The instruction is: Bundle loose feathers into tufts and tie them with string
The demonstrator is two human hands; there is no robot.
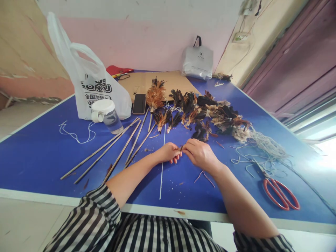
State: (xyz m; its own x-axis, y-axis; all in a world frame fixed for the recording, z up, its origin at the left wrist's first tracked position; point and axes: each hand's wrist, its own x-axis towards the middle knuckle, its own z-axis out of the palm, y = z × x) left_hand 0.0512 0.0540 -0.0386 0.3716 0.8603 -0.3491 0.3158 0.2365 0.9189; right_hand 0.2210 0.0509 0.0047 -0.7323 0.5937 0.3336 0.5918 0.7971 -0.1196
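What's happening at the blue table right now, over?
Left hand and right hand: close together, pinching a small brownish piece. Piece mostly hidden. Feather bundles just beyond; red-handled scissors off right, seemingly not in the way.

Tabletop (pixel 194 199) is seen as smooth, semi-glossy, w/ light reflected at one side. Feathers (pixel 155 97) are soft, rough-edged, w/ some sheen on dk. ones. Sticks (pixel 121 150) are made of matt, unvarnished wood or bamboo. Scissors (pixel 267 179) are bladed in metal, w/ smooth, glossy red handles. Carrier bag (pixel 85 77) is made of thin, creased plastic; silver bag (pixel 197 61) is finished shiny. Jar (pixel 111 120) is clear & smooth, plastic vs. glass can't be told. Phone (pixel 139 104) is faced w/ glossy, glass-like mat'l. Cardboard (pixel 181 82) is matt. String (pixel 270 145) is fibrous, dull. Sleeve (pixel 97 210) is of soft, matt cloth.
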